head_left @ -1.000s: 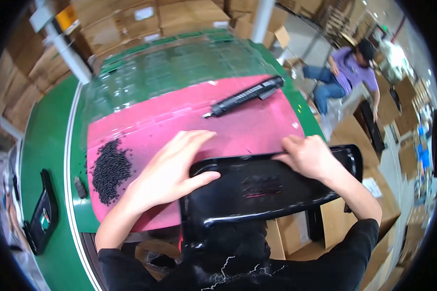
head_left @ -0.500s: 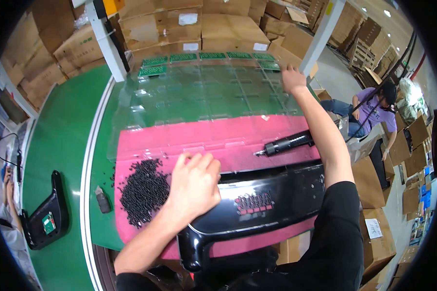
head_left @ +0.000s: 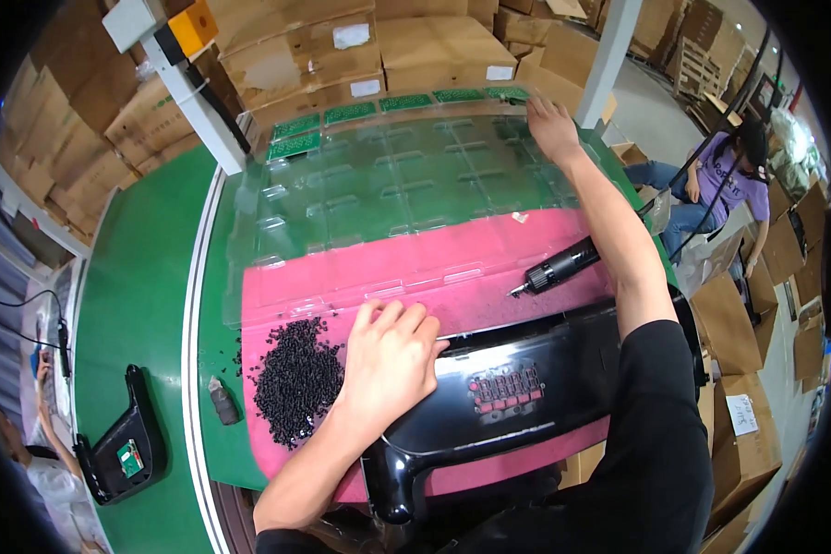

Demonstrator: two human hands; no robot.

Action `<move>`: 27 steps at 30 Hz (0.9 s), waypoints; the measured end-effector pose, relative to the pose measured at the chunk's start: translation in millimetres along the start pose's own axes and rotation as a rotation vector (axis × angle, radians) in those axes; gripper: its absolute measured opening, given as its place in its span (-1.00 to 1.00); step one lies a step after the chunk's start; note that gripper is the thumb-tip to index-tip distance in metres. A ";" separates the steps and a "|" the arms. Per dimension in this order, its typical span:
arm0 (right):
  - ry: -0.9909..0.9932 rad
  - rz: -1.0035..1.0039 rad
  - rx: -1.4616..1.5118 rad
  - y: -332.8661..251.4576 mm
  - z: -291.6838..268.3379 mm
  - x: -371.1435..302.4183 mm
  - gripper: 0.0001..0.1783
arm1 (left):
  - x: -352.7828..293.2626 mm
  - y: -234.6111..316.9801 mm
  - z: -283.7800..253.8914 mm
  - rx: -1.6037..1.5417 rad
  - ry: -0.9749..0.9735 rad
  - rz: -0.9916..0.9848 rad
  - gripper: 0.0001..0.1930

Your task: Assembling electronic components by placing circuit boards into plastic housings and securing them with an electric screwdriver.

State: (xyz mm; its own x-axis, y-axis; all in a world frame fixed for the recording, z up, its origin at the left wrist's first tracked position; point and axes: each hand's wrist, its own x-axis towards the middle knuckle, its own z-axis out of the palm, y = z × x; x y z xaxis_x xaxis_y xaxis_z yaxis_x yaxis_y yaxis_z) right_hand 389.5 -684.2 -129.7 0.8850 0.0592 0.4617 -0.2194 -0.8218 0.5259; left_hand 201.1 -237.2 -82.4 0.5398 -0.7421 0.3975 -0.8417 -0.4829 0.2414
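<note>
My left hand (head_left: 392,365) is closed over the upper left end of a glossy black plastic housing (head_left: 563,379), fingers bent and thumb along its edge. The housing has a slotted grid and a handle-like arm at its left. With the right arm stretched out, my right hand (head_left: 554,129) is at the far right corner of a clear compartment tray (head_left: 388,185). Its fingers are closed at the edge of a green circuit board (head_left: 508,93); the fingertips are partly hidden. More green boards (head_left: 350,113) lie along the tray's far row.
A black electric screwdriver (head_left: 563,266) lies on the pink mat (head_left: 314,272), beyond the housing. Small black parts (head_left: 295,383) are heaped left of my left hand. Another black housing (head_left: 125,448) rests on the green surface at left. A person in purple (head_left: 725,185) sits at right.
The board that lay in the second row by my right hand no longer shows there. My right hand has shifted slightly farther away. My left hand stays on the housing; the view has swung.
</note>
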 end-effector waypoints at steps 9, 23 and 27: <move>0.359 0.017 1.045 -24.6 -190.0 -48.1 -0.68 | -16.6 2.9 -23.7 0.015 -0.065 -0.063 -0.78; 0.141 -0.145 1.338 -50.7 -328.9 -202.3 -0.63 | -11.9 1.3 -35.8 -0.122 0.401 0.358 -0.25; -0.003 -0.032 1.470 -46.6 -328.5 -224.9 -0.85 | -13.7 13.1 -34.6 -0.211 0.346 0.348 -0.27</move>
State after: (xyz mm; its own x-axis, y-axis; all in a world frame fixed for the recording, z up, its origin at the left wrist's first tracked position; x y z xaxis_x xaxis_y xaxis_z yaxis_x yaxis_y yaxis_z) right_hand 65.8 -473.1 -23.5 0.8824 0.0882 0.4621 0.4042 -0.6448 -0.6488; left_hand 182.2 -217.3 -54.0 0.2221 -0.6278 0.7460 -0.9738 -0.1048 0.2017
